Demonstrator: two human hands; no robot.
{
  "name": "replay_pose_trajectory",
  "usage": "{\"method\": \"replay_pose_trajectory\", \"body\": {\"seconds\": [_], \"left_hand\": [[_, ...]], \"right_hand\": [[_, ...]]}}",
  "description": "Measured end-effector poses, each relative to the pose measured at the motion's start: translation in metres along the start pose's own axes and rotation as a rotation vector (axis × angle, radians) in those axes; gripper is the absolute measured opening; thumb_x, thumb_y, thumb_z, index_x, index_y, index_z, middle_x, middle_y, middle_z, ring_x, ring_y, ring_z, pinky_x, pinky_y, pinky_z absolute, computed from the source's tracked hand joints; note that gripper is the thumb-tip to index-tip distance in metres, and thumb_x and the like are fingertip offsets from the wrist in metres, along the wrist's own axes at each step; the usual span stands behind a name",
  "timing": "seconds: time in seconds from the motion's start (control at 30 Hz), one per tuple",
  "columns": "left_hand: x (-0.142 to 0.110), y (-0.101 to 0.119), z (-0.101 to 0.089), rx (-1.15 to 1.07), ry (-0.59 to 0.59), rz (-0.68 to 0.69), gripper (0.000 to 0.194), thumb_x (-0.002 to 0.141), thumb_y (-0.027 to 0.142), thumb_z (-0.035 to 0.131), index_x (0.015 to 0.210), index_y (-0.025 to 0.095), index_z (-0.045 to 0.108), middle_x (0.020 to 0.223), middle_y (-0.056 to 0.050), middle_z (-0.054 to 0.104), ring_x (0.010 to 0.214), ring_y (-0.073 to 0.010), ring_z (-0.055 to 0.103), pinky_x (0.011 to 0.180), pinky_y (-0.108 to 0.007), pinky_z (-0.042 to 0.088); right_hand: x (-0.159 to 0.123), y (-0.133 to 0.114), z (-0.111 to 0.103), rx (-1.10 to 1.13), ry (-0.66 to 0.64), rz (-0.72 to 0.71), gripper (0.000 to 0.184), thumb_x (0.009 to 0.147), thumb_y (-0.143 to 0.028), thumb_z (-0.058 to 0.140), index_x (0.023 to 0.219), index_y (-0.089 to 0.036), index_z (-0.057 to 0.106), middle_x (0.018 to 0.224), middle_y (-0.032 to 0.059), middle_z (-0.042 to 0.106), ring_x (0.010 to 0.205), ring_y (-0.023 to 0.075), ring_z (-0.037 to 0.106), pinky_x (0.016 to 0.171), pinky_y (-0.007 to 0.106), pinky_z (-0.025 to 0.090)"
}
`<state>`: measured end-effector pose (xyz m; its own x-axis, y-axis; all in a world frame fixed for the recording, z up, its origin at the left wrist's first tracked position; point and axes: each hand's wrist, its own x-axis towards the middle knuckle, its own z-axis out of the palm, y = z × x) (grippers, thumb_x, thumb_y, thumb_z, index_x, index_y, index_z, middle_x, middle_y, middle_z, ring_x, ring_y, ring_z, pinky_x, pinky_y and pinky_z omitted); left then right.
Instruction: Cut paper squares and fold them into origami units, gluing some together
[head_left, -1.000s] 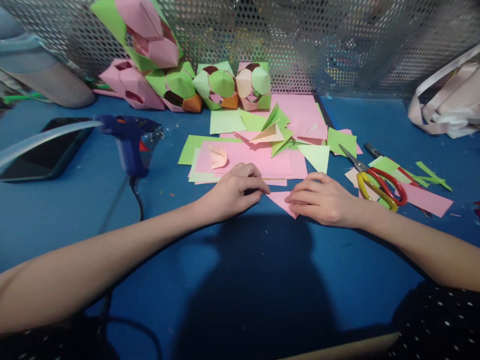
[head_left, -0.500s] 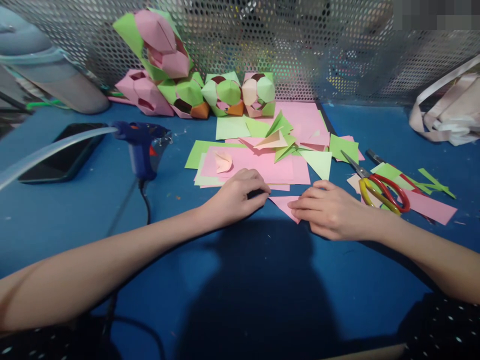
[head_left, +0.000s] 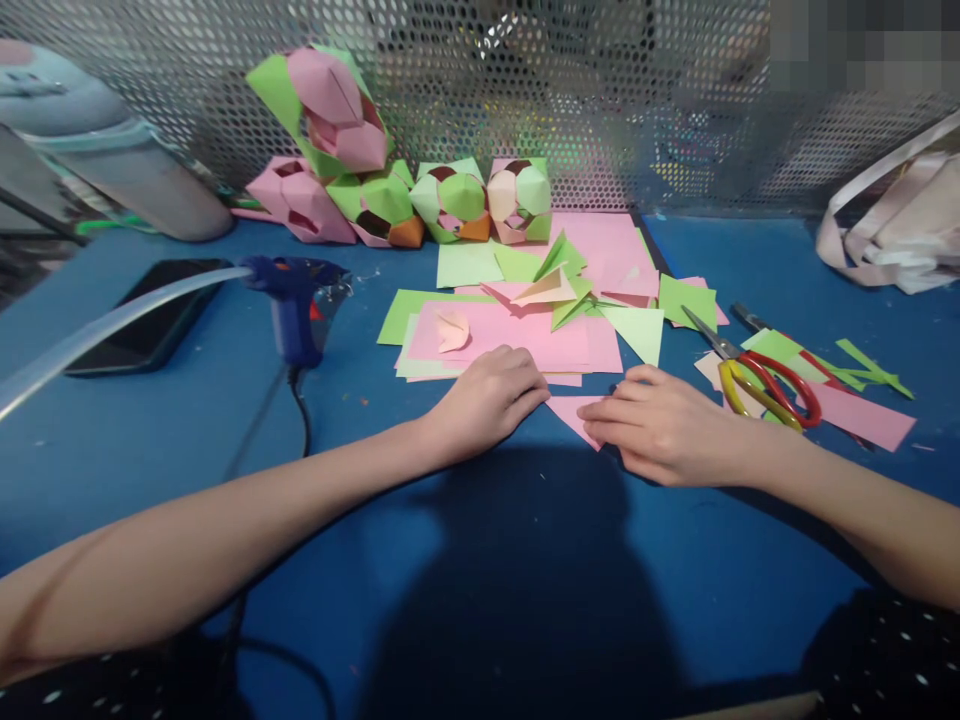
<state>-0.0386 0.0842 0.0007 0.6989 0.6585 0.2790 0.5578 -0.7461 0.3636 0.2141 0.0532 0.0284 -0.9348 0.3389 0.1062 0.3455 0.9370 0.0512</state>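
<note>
A small pink paper [head_left: 574, 413], folded into a triangle, lies on the blue table between my two hands. At its left corner, my left hand [head_left: 499, 400] has thumb and forefinger closed together; the corner itself is hidden under the fingertips. My right hand [head_left: 660, 425] holds the right part down, its fingers together on top and covering that end. Just behind my hands is a stack of pink and green paper sheets [head_left: 510, 335] with a small peach folded piece [head_left: 453, 331] on it. Loose folded green and pink pieces [head_left: 551, 285] lie further back.
Red-and-yellow-handled scissors [head_left: 757, 385] lie on paper scraps [head_left: 862, 412] at the right. A blue glue gun [head_left: 296, 315] stands at the left, its cord running forward, beside a dark phone [head_left: 150, 315]. Paper balls [head_left: 450, 200] and a bottle [head_left: 142, 170] stand at the back.
The view has swung slightly left and up. My left fingers have drawn together at the triangle's left corner; my right hand keeps its place on the paper.
</note>
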Motion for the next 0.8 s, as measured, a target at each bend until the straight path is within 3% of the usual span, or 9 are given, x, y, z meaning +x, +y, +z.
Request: {"method": "replay_pose_trajectory", "body": {"seconds": [0.8], "left_hand": [[0.001, 0.003, 0.000, -0.079, 0.024, -0.058, 0.012, 0.086, 0.014, 0.051, 0.079, 0.015, 0.061, 0.081, -0.006, 0.060, 0.081, -0.0188, 0.053, 0.078, -0.034, 0.043]], "right_hand": [[-0.003, 0.000, -0.009, -0.025, -0.066, -0.044, 0.030, 0.089, -0.015, 0.049, 0.116, -0.016, 0.062, 0.127, 0.0059, 0.062, 0.097, 0.0204, 0.058, 0.090, 0.039, 0.038]]}}
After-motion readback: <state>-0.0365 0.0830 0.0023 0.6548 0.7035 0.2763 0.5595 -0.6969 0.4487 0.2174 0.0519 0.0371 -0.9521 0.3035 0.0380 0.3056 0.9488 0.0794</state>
